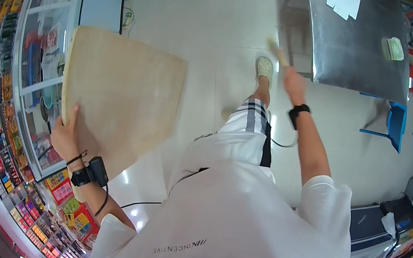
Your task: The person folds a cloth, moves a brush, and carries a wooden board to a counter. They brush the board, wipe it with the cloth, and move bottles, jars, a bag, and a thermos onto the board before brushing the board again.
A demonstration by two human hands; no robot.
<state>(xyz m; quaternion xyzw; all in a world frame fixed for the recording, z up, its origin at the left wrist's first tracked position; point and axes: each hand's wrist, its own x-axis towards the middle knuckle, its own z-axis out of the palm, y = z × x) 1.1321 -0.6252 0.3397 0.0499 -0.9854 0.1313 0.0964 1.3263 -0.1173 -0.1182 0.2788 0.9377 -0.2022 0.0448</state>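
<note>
the left hand (67, 135) grips a large wooden board (121, 97) by its lower edge, with the thumb lying flat on the near face and the other fingers curled behind, out of sight. the board is pale tan, plain and smooth, roughly rectangular with rounded corners and no marks on its face. it is held up off the floor at the person's left side, tilted, just in front of a glass display cabinet (44, 45). the right hand (294, 84) is stretched forward with its fingers closed around a short pale stick (275, 50), which is blurred, near the corner of a steel table (353, 50). a black band sits on each wrist.
</note>
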